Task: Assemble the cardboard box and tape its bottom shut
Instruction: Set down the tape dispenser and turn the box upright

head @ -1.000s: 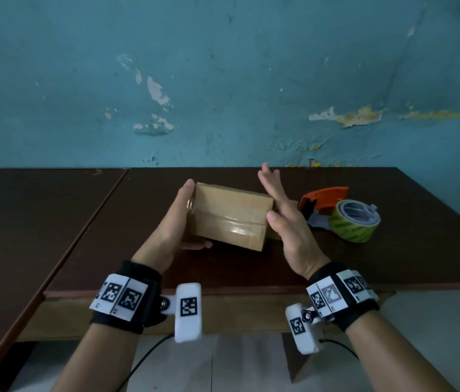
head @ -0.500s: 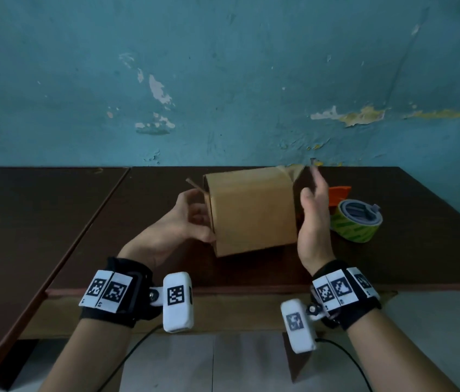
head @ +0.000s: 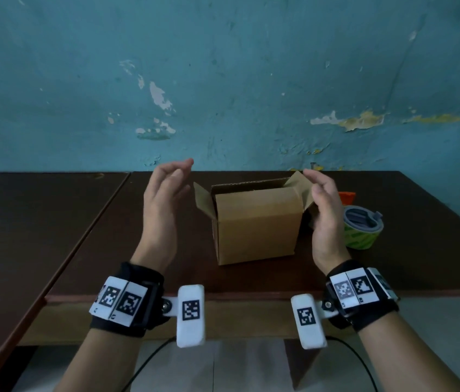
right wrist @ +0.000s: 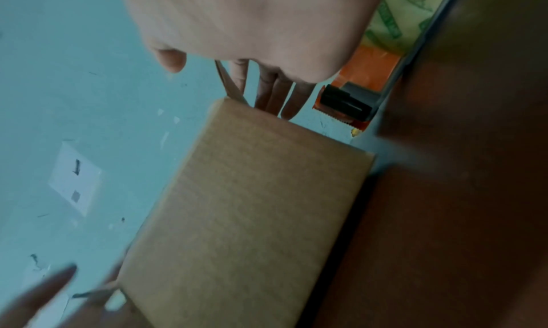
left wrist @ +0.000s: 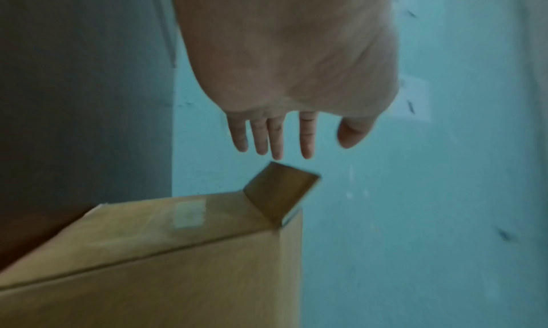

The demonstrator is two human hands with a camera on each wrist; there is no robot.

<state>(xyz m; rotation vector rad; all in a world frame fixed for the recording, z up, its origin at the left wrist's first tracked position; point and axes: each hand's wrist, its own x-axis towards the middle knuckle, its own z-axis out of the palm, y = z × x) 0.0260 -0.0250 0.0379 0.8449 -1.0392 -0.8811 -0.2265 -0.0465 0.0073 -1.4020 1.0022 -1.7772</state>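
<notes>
The brown cardboard box (head: 257, 224) stands upright on the dark table (head: 138, 264) with its top flaps open. My left hand (head: 163, 190) hovers open to the left of the box, clear of it, fingers straight. In the left wrist view its fingers (left wrist: 272, 134) hang just above the left flap (left wrist: 278, 188) without touching it. My right hand (head: 323, 205) is open beside the box's right flap (head: 298, 183), fingers nearly straight. From the right wrist view I cannot tell whether those fingers (right wrist: 272, 94) touch the flap. The box's bottom is hidden against the table.
An orange tape dispenser with a green-printed roll (head: 363, 226) lies on the table just right of my right hand, also in the right wrist view (right wrist: 364, 82). A second table (head: 25, 236) adjoins on the left. A teal wall stands behind.
The box went from lying in both hands, taped side toward me, to standing upright on the table. Both hands let go; the left one lifted away to the left.
</notes>
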